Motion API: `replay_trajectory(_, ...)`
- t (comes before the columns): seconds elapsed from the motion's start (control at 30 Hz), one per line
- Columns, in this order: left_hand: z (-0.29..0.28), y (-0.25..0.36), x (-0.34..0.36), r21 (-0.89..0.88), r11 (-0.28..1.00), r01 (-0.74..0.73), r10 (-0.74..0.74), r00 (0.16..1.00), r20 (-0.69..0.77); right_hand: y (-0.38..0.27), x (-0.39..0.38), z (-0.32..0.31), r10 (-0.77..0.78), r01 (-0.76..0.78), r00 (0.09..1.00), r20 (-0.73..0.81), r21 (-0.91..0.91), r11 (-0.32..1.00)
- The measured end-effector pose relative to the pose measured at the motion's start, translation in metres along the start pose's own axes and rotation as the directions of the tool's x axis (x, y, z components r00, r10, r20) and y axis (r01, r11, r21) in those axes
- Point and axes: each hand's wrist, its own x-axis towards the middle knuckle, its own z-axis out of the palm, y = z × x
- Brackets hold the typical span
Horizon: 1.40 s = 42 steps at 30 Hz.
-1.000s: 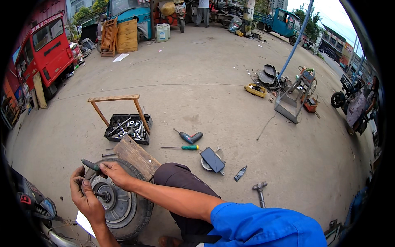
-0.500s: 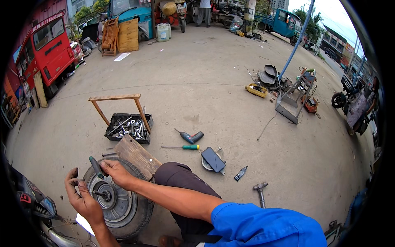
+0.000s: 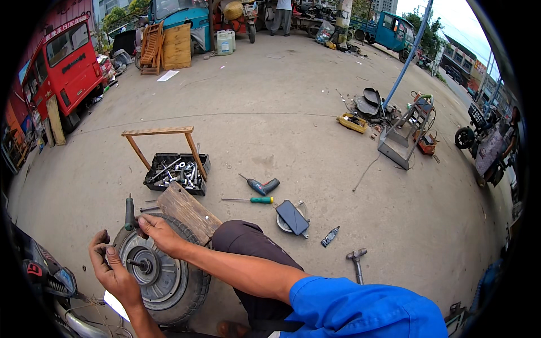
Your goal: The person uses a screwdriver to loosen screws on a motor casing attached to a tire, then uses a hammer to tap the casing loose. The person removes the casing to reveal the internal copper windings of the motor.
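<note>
Concrete ground [image 3: 304,149] spreads beyond your fingers into an open yard, with a red van [image 3: 79,73] far ahead to their left. Pale lettering runs above its rear window; a dark tube [image 3: 330,236], well to their right, bears print too small to read. Your right hand [image 3: 162,235] pinches the lower end of a dark green tool [image 3: 129,215], upright just left of those fingers. Your left hand [image 3: 119,277] is bare, fingers half curled and apart, beside the wheel [image 3: 197,284].
</note>
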Motion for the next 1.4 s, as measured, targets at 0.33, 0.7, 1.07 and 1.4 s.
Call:
replay_trajectory(0.33, 0.0, 0.004, -0.006, -0.018, 1.0, 0.019, -0.019, 1.0, -0.016, 0.003, 0.002, 0.0, -0.073, 0.071, 0.997, -0.021, -0.097, 0.993)
replay_trajectory(0.7, -0.007, -0.01, -0.019, -0.06, 0.991, 0.116, -0.119, 0.992, -0.046, -0.013, 0.0, 0.001, -0.096, 0.094, 0.995, -0.022, -0.1, 0.991)
replay_trajectory(1.07, -0.004, -0.03, -0.049, -0.061, 0.957, 0.285, -0.287, 0.957, -0.035, -0.016, -0.003, -0.001, -0.026, 0.029, 0.998, -0.049, 0.069, 0.997)
replay_trajectory(1.4, 0.01, -0.04, -0.063, -0.075, 0.905, 0.418, -0.413, 0.908, 0.073, -0.025, -0.001, 0.004, 0.027, -0.02, 0.999, -0.036, 0.178, 0.984)
